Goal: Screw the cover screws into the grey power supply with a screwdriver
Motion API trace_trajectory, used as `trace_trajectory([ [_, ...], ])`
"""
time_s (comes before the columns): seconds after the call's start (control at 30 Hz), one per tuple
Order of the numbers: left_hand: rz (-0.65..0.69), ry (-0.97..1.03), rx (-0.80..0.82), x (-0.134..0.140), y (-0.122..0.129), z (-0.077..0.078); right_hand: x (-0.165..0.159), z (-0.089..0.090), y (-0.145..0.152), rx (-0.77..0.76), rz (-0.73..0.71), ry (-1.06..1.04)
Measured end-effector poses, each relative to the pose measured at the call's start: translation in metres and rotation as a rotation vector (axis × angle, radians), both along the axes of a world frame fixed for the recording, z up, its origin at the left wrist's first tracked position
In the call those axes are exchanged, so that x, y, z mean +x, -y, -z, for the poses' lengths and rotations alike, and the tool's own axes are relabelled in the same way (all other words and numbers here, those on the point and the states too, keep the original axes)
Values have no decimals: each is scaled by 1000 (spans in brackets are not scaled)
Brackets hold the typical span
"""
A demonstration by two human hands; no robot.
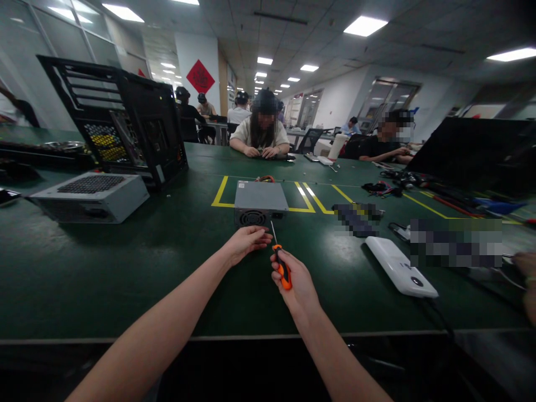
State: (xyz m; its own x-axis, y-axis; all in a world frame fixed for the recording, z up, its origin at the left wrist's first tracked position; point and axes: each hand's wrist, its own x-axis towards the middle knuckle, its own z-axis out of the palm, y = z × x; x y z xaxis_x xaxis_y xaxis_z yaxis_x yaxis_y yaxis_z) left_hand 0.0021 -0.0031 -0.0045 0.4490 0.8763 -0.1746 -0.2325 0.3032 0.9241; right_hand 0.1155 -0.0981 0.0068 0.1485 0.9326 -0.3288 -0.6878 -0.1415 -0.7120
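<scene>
One screwdriver [285, 274] gripped in right hand [299, 279]; left hand [245, 244] curled, pinch unclear, by power supply [260, 195] in from desk's [104, 285] near edge.

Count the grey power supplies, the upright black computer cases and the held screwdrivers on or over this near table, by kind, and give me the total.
Grey power supplies: 2
Upright black computer case: 1
Held orange-and-black screwdriver: 1
Total: 4
</scene>
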Motion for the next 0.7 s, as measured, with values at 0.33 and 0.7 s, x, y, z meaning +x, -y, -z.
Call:
trace_trajectory([
  [0.33, -13, -1, -12, 1, 1, -4, -3, -2, -8, -18, 56, 32],
  [0.7, -25, -4, -17, 0, 3, -5, -9, -5, -15, -55, 25, 4],
])
